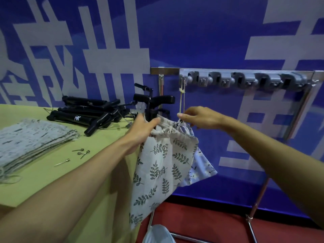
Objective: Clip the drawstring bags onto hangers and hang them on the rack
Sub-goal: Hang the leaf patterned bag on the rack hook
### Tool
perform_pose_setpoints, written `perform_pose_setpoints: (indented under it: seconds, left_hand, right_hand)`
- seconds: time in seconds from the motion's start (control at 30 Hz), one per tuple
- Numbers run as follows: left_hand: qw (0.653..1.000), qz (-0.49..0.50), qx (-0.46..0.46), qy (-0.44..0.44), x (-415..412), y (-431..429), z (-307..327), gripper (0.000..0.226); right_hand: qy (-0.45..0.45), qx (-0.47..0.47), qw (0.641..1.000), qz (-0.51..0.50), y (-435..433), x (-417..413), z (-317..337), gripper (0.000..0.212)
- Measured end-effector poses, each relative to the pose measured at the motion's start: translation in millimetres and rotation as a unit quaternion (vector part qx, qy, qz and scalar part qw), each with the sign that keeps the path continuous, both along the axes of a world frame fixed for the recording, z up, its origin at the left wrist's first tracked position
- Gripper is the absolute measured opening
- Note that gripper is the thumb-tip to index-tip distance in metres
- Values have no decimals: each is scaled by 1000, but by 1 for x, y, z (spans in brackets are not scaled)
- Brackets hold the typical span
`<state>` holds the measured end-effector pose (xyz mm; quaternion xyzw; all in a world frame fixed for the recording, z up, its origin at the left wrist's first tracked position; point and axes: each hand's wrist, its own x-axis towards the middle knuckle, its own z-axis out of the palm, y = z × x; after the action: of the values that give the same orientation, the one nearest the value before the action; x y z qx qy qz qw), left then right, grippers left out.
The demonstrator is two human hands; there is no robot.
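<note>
Left hand (144, 128) grips cream leaf-print drawstring bag (157, 165); right hand (199, 118) pinches cord (181, 102).

Dim, soft, perhaps overhead-lit; warped edges.

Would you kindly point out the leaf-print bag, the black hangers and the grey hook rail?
leaf-print bag (157, 165): head view, front cloth.
black hangers (84, 114): head view, pile's middle.
grey hook rail (244, 79): head view, middle holder.

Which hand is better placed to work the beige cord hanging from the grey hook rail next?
Probably the right hand: it pinches the thin beige cord below the grey plastic hook rail. The left hand is busy gripping the gathered top of the leaf-print cloth bag.
</note>
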<state>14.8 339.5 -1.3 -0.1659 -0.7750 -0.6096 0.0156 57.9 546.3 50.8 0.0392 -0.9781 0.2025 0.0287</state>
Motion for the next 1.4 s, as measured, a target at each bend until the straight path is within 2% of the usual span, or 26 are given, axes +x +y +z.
perform_pose_setpoints:
  seconds: [0.1,0.23,0.37,0.43,0.5,0.57,0.63,0.77,0.87,0.93,1.0,1.07,1.13,1.23,1.3,1.4]
  left_hand:
    - [999,15,34,-19,2,-7,-3,29]
    - [998,24,41,-41,-4,-19,-8,26]
    - [998,41,32,-42,-10,-25,-9,35]
    - [997,52,29,-48,-14,-26,-9,32]
    - [996,65,27,-57,-17,-24,-10,31]
    - [995,73,22,-67,-19,-20,-11,49]
    - [994,81,19,-69,-28,-17,-16,73]
    - [991,93,21,-90,-40,-11,-23,92]
    - [988,104,20,-115,-30,-5,-15,79]
    - [985,114,21,-126,-28,-1,-12,67]
    - [985,117,12,-129,-28,0,-12,66]
    - [985,117,10,-126,-30,-1,-11,65]
    - [984,116,16,-134,-30,-2,-11,67]
    - [985,114,21,-128,-30,-3,-10,75]
    - [983,112,13,-144,-40,-4,-19,87]
    - [976,98,28,-192,-59,-4,-35,99]
  right_hand:
    - [4,-80,997,-7,-11,-17,-15,56]
    - [-13,-67,997,27,-24,-30,-13,11]
    - [-34,-151,987,37,-23,-37,-11,7]
    - [-21,-257,965,43,-23,-40,-12,11]
    - [-32,-401,913,63,-24,-42,-10,13]
    - [-49,-482,871,88,-26,-41,-9,18]
    - [-59,-463,878,104,-31,-39,-10,21]
    - [-20,-290,949,118,-39,-33,-15,15]
    - [27,-133,985,108,-48,-27,-15,36]
    - [65,-41,992,97,-54,-26,-18,42]
    - [85,19,992,96,-57,-28,-25,42]
    - [92,46,990,99,-56,-33,-30,29]
    - [96,47,989,106,-53,-33,-29,16]
    - [99,4,991,94,-52,-30,-17,11]
    - [91,-100,988,72,-50,-29,-6,10]
    - [73,-286,954,57,-53,-28,7,13]
